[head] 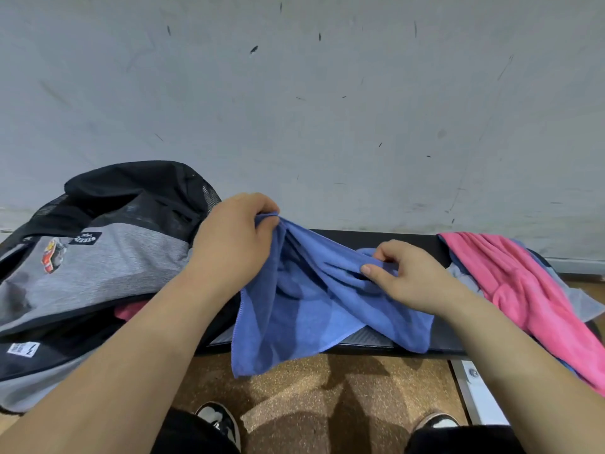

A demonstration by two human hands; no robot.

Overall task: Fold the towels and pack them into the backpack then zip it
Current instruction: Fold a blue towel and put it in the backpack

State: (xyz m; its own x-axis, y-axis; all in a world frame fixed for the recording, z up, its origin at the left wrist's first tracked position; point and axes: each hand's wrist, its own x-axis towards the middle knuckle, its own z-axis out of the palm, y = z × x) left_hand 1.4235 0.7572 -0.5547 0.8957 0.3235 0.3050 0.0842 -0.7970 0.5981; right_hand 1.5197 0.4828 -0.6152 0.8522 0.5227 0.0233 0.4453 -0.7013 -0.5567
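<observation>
Here left hand [234, 237] and right hand [404, 275] pinch blue towel [304, 309]; fingertips buried in folds.

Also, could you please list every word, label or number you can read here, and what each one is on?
Nothing reads clearly.
Black patch on the backpack: white letters, upside down, too blurred to read.
Colourful badge on the backpack: no legible text.
White tag on the backpack: barcode and small print, too small to read.
Blue towel: no text.
</observation>
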